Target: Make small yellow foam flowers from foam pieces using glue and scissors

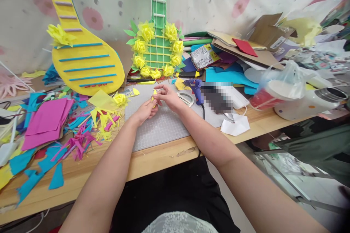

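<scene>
My left hand (pixel 147 111) pinches a small yellow piece (pixel 154 96) of paper or felt, rolled narrow and upright. From the other side, the fingers of my right hand (pixel 169 97) close on the same piece near its top. Both hands are above a grey cutting mat (pixel 161 131). Just right of them lie white-handled scissors (pixel 186 99) and a blue hot glue gun (pixel 197 89). To the left, a yellow flower (pixel 120 99) and loose yellow petals (pixel 136 91) rest at the mat's edge.
Behind stand a green instrument-shaped craft (pixel 160 49) ringed with yellow flowers and a yellow one (pixel 87 60) with blue strips. Magenta sheets (pixel 46 122) and colourful scraps spread left. A phone (pixel 217 98), a paper cup (pixel 269 94) and an open white flask (pixel 300 103) stand right.
</scene>
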`<state>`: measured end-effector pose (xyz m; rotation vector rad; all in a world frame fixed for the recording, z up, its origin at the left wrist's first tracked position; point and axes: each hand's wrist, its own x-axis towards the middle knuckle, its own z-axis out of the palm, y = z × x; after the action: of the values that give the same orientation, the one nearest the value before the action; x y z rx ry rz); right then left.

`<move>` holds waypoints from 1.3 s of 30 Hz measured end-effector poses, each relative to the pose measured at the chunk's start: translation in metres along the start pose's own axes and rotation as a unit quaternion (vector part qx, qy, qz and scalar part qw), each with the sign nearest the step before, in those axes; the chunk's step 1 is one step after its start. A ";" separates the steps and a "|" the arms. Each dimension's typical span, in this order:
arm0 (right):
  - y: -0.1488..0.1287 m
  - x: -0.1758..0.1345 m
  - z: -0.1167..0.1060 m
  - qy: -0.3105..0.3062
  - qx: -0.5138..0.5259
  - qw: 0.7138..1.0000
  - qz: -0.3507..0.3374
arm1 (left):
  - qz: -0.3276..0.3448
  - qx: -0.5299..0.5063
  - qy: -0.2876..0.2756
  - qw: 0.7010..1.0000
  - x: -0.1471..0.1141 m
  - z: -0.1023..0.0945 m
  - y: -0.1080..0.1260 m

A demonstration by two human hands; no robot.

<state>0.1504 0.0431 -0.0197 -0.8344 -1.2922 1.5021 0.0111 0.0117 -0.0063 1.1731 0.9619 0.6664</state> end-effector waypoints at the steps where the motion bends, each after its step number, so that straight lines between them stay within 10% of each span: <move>1: 0.001 0.001 0.000 0.006 0.004 1.000 -0.006 | -0.004 -0.008 -0.005 1.000 0.000 0.000 0.000; 11: -0.002 0.006 -0.013 0.185 -0.080 0.974 -0.104 | 0.016 -0.009 0.031 0.999 0.003 0.005 -0.002; 27: 0.001 0.003 0.000 0.123 0.104 0.985 0.061 | 0.089 0.047 0.145 0.984 0.008 0.006 -0.004; 39: 0.005 0.002 0.002 0.210 0.054 0.976 -0.009 | 0.018 -0.018 0.138 0.990 0.007 0.008 0.000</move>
<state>0.1469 0.0446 -0.0241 -1.0017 -0.8945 1.2812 0.0213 0.0143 -0.0076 1.0872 1.1566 0.8876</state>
